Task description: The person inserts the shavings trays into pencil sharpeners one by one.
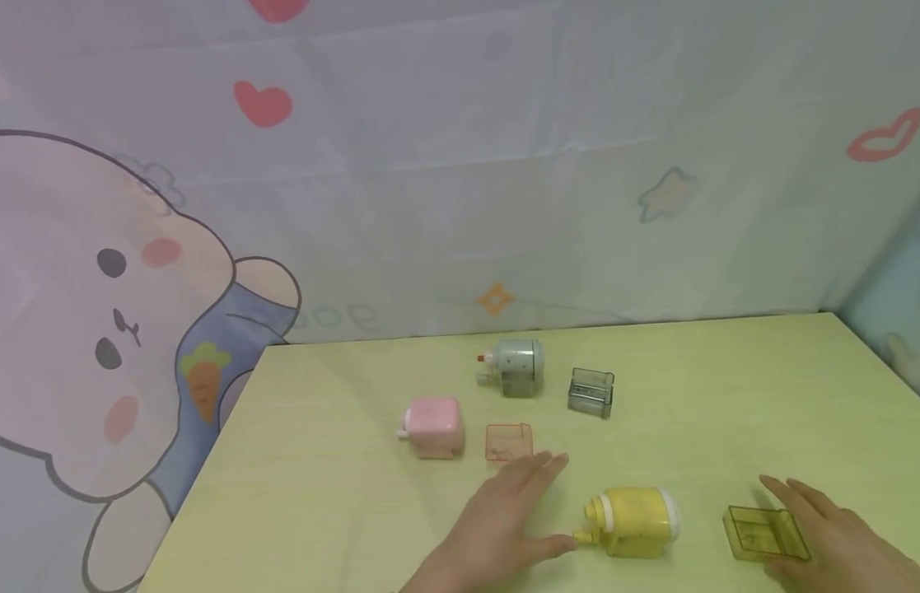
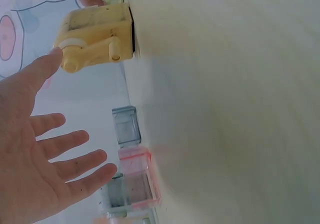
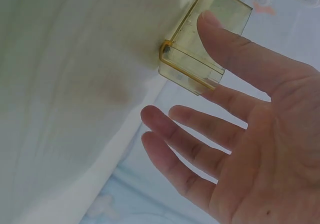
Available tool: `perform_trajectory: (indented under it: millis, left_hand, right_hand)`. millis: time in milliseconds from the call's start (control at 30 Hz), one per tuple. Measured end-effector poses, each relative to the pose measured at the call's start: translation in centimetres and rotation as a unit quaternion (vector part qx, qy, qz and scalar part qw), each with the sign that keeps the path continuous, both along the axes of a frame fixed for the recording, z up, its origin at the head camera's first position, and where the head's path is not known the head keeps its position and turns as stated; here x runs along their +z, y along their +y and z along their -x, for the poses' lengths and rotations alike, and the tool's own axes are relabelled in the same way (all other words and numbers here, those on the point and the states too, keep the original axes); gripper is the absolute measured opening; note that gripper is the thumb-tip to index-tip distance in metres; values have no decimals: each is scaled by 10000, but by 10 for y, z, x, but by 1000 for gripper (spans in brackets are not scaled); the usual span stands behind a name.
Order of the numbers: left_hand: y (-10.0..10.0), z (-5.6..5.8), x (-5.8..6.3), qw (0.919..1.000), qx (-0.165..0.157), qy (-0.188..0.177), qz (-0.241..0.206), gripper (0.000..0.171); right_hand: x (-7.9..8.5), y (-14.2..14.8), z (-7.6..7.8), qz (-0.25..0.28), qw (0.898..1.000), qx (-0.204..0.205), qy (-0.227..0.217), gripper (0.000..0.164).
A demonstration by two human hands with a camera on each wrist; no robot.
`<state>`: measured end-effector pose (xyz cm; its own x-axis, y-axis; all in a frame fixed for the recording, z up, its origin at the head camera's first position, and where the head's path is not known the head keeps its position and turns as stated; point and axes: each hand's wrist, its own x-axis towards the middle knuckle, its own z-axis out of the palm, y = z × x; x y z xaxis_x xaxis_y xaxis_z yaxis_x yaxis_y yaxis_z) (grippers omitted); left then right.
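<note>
A yellow crank pencil sharpener (image 1: 637,520) stands near the front of the table. Beside its crank is my left hand (image 1: 497,523), fingers spread, the thumb close to the crank side; whether it touches cannot be told. To the right lies a clear yellow shavings drawer (image 1: 765,534), its open side up. My right hand (image 1: 838,535) is around the drawer's right end, thumb on the near side and fingers extended past the far side. In the right wrist view the thumb and index finger overlap the drawer (image 3: 200,44), the other fingers apart from it; firm contact is unclear.
Farther back stand a pink sharpener (image 1: 435,427) with a clear pink drawer (image 1: 508,441) beside it, and a grey-green sharpener (image 1: 519,366) with a dark clear drawer (image 1: 591,392) on its right. A printed cloth (image 1: 460,181) hangs behind the table (image 1: 296,494).
</note>
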<state>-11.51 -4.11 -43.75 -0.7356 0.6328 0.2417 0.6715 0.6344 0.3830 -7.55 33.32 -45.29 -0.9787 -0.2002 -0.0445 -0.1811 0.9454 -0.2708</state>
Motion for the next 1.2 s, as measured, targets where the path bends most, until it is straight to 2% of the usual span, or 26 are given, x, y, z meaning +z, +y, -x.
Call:
perform_trajectory:
  millis: [267, 433, 633, 1200]
  left_hand:
    - [21, -1, -7, 9999, -84, -89, -33, 85]
    - [33, -1, -7, 9994, -180, -296, -88, 88]
    - [45, 0, -4, 9994, -259, -222, -23, 91]
    - [56, 1, 0, 9992, -294, -6, 288, 82]
  right_hand:
    - [2, -1, -1, 326, 9991, 216, -183, 92]
    - [3, -1, 1, 245, 9988, 190, -377, 91]
    - [5, -4, 6, 81, 9965, 14, -827, 87]
    - [4, -11, 4, 72, 9991, 161, -397, 65]
